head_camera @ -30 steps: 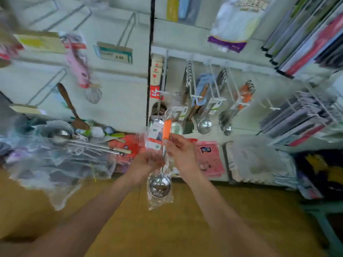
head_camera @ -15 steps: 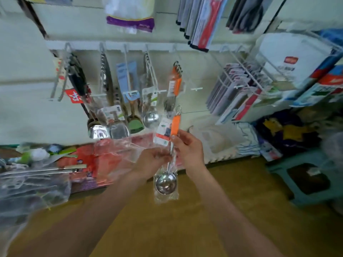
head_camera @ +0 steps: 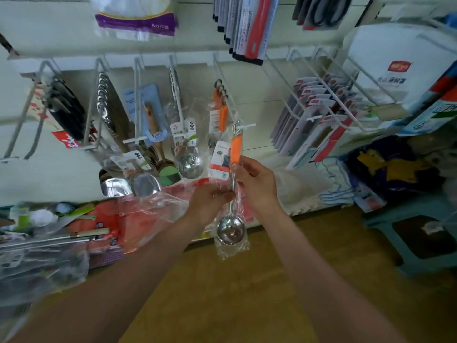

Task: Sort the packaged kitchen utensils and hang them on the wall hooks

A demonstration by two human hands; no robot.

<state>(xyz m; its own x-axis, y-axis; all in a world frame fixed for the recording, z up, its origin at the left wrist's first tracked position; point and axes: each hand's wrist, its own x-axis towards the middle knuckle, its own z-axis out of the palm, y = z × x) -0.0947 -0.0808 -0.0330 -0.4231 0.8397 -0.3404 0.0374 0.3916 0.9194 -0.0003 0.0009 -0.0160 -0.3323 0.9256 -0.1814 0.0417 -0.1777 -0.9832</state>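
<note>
I hold a packaged steel ladle (head_camera: 231,229) with an orange handle upright in front of the wall hooks. My left hand (head_camera: 207,201) pinches the plastic sleeve and shaft at mid-height. My right hand (head_camera: 256,180) grips the shaft just below the orange grip. The ladle's metal ring sits at the tip of a white wall hook (head_camera: 243,125); further back on that hook hang other orange-handled ladles (head_camera: 221,112). Whether the ring is over the hook tip I cannot tell.
Neighbouring hooks carry packaged spatulas (head_camera: 146,181), a wood-handled scoop (head_camera: 154,129), a steel ladle (head_camera: 190,162) and knives (head_camera: 66,112). Carded peelers (head_camera: 319,120) fill hooks on the right. Bagged utensils (head_camera: 47,243) lie on the low shelf at left. A teal stool (head_camera: 420,233) stands on the wooden floor.
The view swung right and closer to the hooks. Both hands raised the ladle until its ring reached the tip of the hook with the orange-handled ladles.
</note>
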